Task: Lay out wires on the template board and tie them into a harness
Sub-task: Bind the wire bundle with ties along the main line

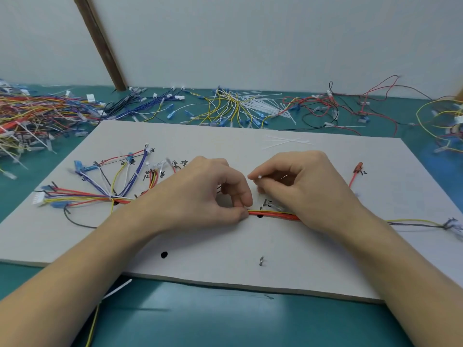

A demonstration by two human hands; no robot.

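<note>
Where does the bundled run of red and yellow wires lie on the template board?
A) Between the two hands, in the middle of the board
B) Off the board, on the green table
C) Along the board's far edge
A: the wire bundle runs from the left hand to the right hand across the middle of the template board.

Wiring workshop: loose wires, cable ties on teal bench.

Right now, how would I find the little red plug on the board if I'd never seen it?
Start at the big white template board lying on the teal table. Go to its right side, beyond the right hand, where a single red wire rises away from the bundle. The red plug caps that wire; unlike the blue and white connectors crowded at the left, it stands alone beside a handwritten mark.
</note>
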